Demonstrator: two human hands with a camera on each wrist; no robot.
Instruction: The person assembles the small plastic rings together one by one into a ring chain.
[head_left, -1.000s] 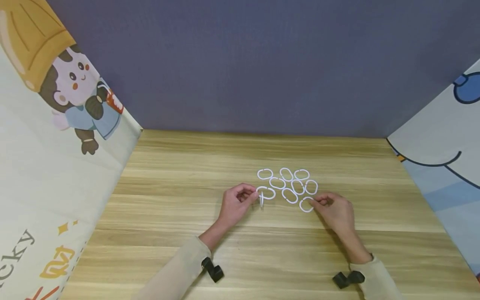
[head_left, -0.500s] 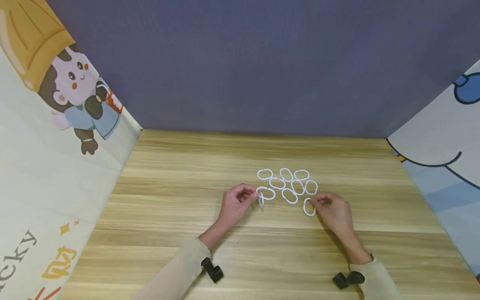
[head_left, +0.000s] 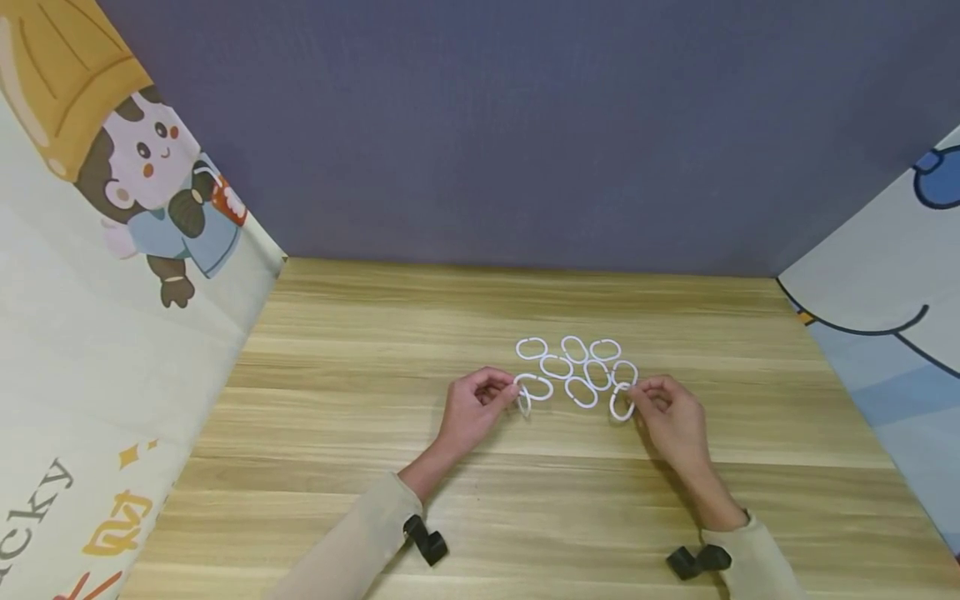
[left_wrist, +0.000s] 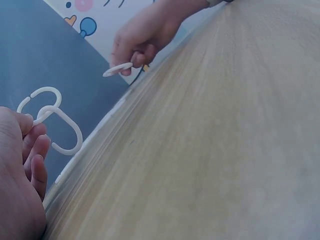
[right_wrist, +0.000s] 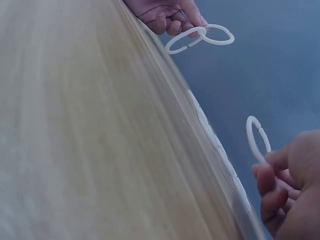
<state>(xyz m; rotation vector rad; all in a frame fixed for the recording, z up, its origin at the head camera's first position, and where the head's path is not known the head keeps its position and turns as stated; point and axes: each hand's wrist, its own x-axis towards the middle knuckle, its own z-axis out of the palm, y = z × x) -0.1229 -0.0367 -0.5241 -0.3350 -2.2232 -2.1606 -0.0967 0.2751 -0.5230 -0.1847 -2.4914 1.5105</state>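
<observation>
Thumb and fingertips of my left hand [head_left: 468, 412] pinch two white plastic C-shaped links hooked through each other. One link [left_wrist: 75, 127] hangs toward the table and the other link [left_wrist: 59, 96] points away from the hand; each has a small gap. My right hand [head_left: 675, 421] pinches a single white link [right_wrist: 250, 137] by its edge, tilted up, its gap near the top in the right wrist view. In the head view this link overlaps the rightmost loose link [head_left: 625, 362]. Both hands are held above the table, apart from each other.
Several loose white links, such as this one [head_left: 585, 406], lie in a close cluster on the wooden table [head_left: 337, 375] between and beyond the hands. A dark panel [head_left: 480, 150] rises behind; printed cloth [head_left: 75, 333] stands along the sides.
The right hand has turned its link and shifted it slightly rightward, first lower, then up over the rightmost loose link. The left hand stays put; its hanging link has swung slightly.
</observation>
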